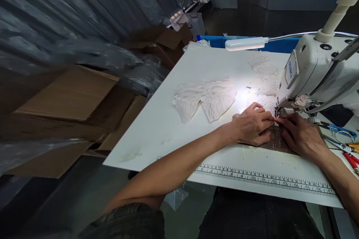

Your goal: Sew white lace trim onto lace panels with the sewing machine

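Your left hand point(256, 125) and right hand point(301, 134) flank the presser foot point(277, 112), likely to steady lace point(267, 101). Whether either grip is closed, you can't tell

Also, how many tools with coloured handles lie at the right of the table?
3, all beside the right hand: blue-handled scissors uppermost, the orange-handled tool below them, and the red-handled tool lowest, at the picture's edge. More may lie out of view.

The one view looks from the wearer's head, forward and down over the table point(151, 134). It sits close above the lap point(252, 216), its right edge cutting off the machine point(305, 65).
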`<state>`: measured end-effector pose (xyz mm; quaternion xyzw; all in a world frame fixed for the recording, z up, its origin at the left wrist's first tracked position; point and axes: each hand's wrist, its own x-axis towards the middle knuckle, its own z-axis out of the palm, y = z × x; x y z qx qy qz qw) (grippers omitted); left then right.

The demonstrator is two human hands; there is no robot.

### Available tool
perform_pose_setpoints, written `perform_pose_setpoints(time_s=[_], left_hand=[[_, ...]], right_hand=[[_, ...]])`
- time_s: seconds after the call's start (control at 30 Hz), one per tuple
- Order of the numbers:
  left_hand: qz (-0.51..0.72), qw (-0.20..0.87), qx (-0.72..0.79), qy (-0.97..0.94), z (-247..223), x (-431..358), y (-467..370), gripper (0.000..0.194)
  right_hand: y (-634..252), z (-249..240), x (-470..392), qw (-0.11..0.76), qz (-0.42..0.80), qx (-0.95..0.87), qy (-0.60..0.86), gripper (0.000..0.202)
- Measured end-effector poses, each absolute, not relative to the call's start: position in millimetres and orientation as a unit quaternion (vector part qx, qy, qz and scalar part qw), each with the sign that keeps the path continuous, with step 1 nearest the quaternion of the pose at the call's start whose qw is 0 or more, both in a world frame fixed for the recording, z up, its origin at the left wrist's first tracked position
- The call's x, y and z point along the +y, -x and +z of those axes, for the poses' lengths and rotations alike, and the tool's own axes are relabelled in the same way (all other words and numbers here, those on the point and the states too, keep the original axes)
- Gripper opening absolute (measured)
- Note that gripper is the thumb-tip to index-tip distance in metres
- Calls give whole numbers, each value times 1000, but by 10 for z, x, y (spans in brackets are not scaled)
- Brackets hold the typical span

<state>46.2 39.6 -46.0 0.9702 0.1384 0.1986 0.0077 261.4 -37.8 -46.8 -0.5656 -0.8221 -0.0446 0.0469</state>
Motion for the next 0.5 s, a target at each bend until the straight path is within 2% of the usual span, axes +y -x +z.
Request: perform_pose_setpoints(time_s=[0.27, 0.5], left_hand=[[183, -10, 148, -972, -483, 399, -447, 37], [148, 25, 170, -974, -436, 410, -446, 41]], right_hand=[[-2669, -506, -393, 98, -49, -842, 528, 40], [-2618, -508, -399, 85, -43, -833, 546, 43]])
